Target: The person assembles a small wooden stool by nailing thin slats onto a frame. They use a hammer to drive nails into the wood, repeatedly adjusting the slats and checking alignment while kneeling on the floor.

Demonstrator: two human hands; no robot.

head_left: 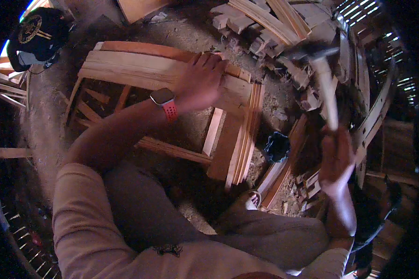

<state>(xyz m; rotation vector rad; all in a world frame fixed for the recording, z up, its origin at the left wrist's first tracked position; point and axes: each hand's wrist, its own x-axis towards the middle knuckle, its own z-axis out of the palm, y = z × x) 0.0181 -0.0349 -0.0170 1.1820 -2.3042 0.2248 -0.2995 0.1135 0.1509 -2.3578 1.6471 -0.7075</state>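
Observation:
A low wooden frame of planks and thinner strips lies in front of me, its wide pale board point(130, 67) running along the far side. My left hand point(201, 83) rests on that board, its fingers bent over the far edge beside a reddish strip point(144, 49). Whether anything small sits under those fingers is hidden. On the right, my right hand point(337, 156) grips a hammer point(327, 90) by the lower end of its pale handle. The hammer is raised, head up and blurred, to the right of the frame. Several stacked strips point(249, 135) form the frame's right side.
Wood offcuts point(260, 39) are heaped at the far right. A dark, bag-like container point(277, 146) stands right of the frame, near a loose plank point(284, 162) by my foot point(252, 200). A black cap point(39, 35) shows at the upper left. Shavings litter the dirt floor.

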